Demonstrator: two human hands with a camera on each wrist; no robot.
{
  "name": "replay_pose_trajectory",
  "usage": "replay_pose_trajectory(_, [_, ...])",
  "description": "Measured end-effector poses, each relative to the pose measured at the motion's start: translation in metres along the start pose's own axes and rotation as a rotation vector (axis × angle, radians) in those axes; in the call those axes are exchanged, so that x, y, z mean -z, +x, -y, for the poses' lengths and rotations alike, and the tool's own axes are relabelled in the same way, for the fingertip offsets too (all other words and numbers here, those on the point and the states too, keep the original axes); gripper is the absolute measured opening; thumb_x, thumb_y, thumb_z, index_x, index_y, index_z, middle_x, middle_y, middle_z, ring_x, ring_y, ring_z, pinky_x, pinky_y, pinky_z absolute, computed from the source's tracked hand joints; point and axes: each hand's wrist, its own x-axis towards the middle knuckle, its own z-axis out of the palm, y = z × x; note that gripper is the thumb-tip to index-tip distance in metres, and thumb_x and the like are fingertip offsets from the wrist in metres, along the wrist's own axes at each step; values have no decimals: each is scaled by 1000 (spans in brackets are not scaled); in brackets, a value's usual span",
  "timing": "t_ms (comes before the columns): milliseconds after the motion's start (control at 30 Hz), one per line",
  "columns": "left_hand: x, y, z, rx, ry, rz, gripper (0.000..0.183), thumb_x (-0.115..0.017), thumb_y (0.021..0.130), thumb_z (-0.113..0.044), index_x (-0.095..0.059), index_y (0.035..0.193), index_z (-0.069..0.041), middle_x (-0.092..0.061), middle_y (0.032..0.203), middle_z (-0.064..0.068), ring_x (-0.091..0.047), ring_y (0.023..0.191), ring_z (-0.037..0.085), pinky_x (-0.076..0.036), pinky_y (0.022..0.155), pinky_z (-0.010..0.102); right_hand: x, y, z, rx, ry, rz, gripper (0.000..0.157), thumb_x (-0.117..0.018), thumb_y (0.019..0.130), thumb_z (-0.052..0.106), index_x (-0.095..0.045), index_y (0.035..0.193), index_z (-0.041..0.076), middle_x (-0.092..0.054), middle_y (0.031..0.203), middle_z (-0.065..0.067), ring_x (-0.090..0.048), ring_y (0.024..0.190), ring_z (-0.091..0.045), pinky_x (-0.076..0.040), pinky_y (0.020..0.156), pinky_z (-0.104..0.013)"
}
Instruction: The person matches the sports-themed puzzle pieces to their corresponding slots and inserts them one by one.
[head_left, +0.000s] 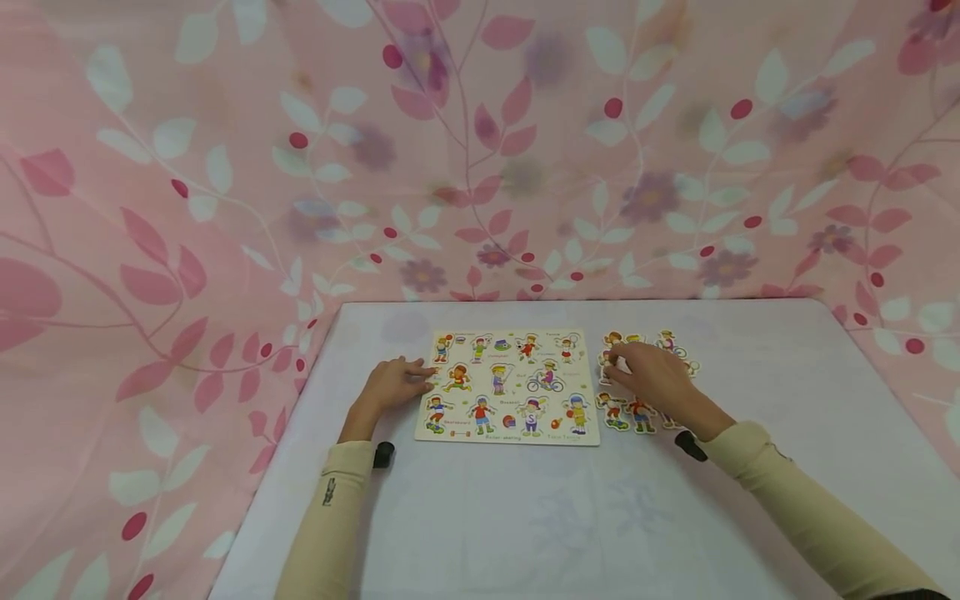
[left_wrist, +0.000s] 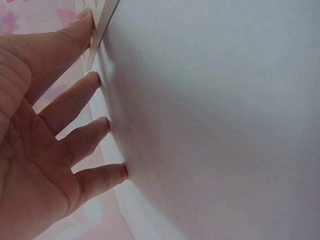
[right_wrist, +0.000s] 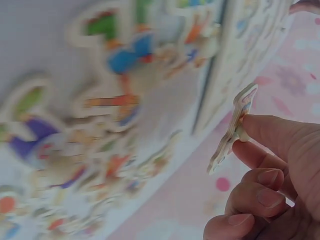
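A puzzle board [head_left: 482,383] printed with children playing sports lies flat on the white-covered table. My left hand [head_left: 394,385] is at its left edge, fingers spread; in the left wrist view, the thumb [left_wrist: 82,27] rests on the board and the other fingertips are down by the tablecloth. Over the loose pieces to the right of the board is my right hand [head_left: 656,379]. Between thumb and index finger it pinches a thin wooden puzzle piece [right_wrist: 245,104], raised above the others and seen nearly edge-on in the right wrist view.
Several loose puzzle pieces [head_left: 643,418] lie in a cluster beside the board's right edge, partly covered by the right hand. The white tablecloth [head_left: 480,517] stretches out in front of the board. A pink floral curtain [head_left: 480,150] hangs behind and to the sides.
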Motion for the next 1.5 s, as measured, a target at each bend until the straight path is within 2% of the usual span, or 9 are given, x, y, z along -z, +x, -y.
replay_pose_trajectory(167, [-1, -1, 1, 12, -14, -8, 36, -76, 87, -32, -73, 120, -19, -59, 134, 8, -39, 135, 45, -30, 112, 54, 0, 18, 17, 54, -19, -8, 17, -74, 89, 28, -72, 99, 14, -65, 81, 0, -46, 56, -13, -34, 42, -28])
replay_pose_trajectory(633, [-7, -2, -5, 12, -24, -26, 35, -76, 87, -32, -73, 120, -20, -59, 134, 7, -40, 135, 44, -29, 112, 52, -12, 62, 68, 140, 28, 39, 16, -70, 92, 29, -72, 101, 16, -68, 87, 1, -48, 60, -13, -35, 45, -27])
replay_pose_trajectory(1167, [-14, -4, -17, 36, -15, -17, 35, -76, 87, -33, -73, 120, -21, -59, 135, 6, -38, 138, 40, -27, 114, 51, -41, 113, 105, 213, 13, 69, 15, -68, 92, 32, -71, 97, 18, -70, 91, 1, -51, 65, -14, -41, 51, -30])
replay_pose_trajectory(1500, [-15, -3, -26, 26, -30, -10, 35, -77, 87, -32, -73, 120, -20, -59, 135, 6, -38, 138, 41, -28, 114, 51, -52, 124, 113, 205, 29, 95, 13, -67, 93, 27, -71, 97, 15, -71, 96, -2, -53, 67, -15, -45, 56, -32])
